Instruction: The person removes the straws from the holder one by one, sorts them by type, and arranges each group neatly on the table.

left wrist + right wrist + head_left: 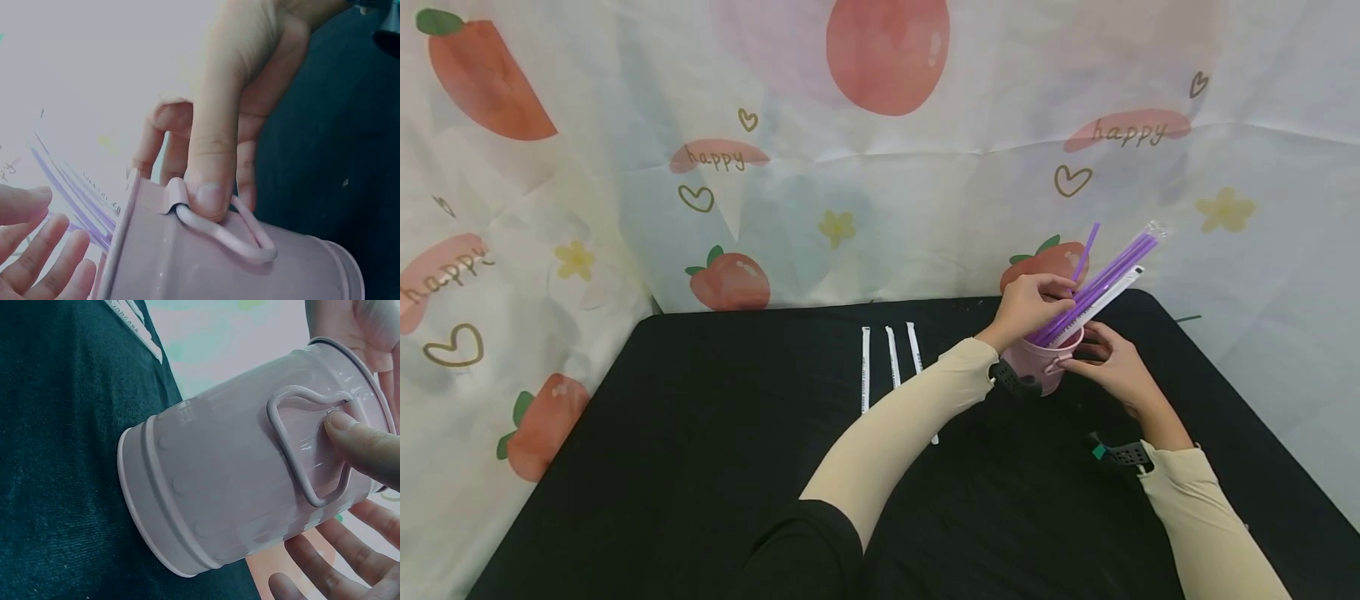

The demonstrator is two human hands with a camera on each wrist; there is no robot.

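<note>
Pink bucket gripped by the right hand; straw placing seemingly under way.
Head: purple straw seemingly pinched by the left hand at its mouth; steady aim called for; black cloth backed by fruit-printed sheet; left wrist: bunched straws seen leaning out; right wrist: handle pressed by thumb.

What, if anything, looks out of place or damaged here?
One purple straw looks odd: it stands apart from the purple bunch in the pink bucket, at a steeper angle. The left hand seems to pinch it. No damage or spill shows.
</note>
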